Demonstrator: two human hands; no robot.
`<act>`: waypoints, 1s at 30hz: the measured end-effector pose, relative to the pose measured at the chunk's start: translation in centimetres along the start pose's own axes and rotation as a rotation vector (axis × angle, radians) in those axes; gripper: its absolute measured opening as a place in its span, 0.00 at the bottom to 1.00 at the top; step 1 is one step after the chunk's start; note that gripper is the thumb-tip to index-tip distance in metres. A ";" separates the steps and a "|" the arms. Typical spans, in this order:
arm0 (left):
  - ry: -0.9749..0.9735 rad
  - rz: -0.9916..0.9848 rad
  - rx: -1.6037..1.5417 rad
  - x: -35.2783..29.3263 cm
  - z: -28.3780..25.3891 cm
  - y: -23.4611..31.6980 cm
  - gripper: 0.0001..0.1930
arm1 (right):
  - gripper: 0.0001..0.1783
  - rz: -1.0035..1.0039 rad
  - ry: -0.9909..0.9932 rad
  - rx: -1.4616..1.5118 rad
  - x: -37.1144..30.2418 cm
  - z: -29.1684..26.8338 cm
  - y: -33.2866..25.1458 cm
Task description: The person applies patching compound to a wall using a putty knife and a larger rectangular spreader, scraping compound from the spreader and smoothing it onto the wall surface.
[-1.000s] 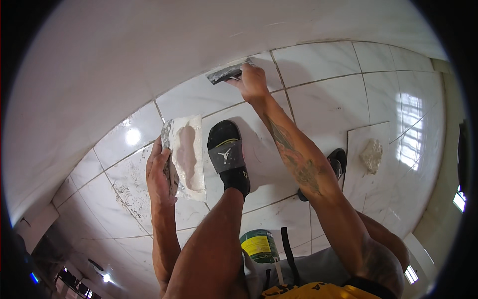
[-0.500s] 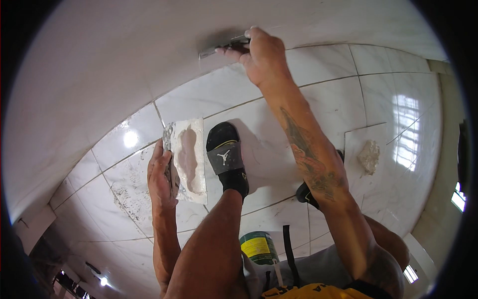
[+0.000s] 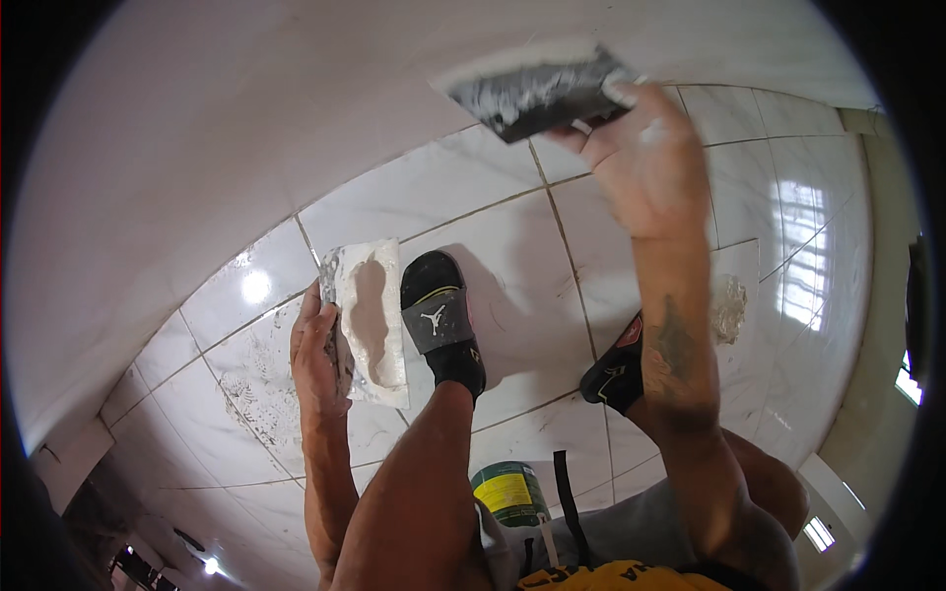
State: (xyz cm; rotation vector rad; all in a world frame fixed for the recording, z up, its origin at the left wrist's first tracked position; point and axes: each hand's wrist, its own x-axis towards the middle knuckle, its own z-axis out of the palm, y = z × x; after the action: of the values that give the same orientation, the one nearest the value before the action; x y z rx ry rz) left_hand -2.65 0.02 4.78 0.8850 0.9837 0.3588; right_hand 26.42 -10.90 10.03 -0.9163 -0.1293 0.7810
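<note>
The right hand (image 3: 650,148) has swung up and right from low on the wall (image 3: 246,128), turning its scraper (image 3: 542,94) so the smeared dark face shows. Its grip is closed around the scraper; motion blur hides whether the edge touches the wall. This suggests a break between spreading strokes. The left hand (image 3: 317,360) has barely moved, its grip clasping the left edge of the board (image 3: 391,398), which carries white paste (image 3: 391,295) beside the left foot (image 3: 440,315).
</note>
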 end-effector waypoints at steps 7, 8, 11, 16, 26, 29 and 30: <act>0.040 0.013 -0.074 -0.1 1.2 0.7 0.25 | 0.17 0.226 0.353 -0.109 5.0 -11.2 10.5; 0.040 0.011 -0.071 -0.1 1.2 0.6 0.25 | 0.15 0.228 0.391 -0.129 5.7 -11.5 11.1; 0.042 0.016 -0.045 -0.2 1.1 0.7 0.25 | 0.17 0.226 0.324 -0.098 7.7 -11.9 12.2; 0.008 0.008 -0.022 -0.3 1.3 0.9 0.25 | 0.21 0.201 0.264 -0.037 9.0 -9.9 11.3; 0.009 0.005 -0.091 -0.6 1.2 -0.1 0.26 | 0.17 -0.038 0.079 -0.573 7.0 -2.2 1.0; 0.014 0.013 -0.084 -0.7 1.0 -0.2 0.26 | 0.15 -0.062 0.147 -0.304 3.4 5.6 -3.8; -0.009 0.005 -0.067 -0.5 0.3 -0.5 0.27 | 0.15 -0.054 0.165 -0.187 2.5 7.9 -4.7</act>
State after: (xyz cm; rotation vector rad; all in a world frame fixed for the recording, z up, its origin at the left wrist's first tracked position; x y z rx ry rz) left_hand -2.76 -0.75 4.77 0.8284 0.9558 0.3896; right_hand 27.53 -5.73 17.99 -1.1457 -0.0830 0.6479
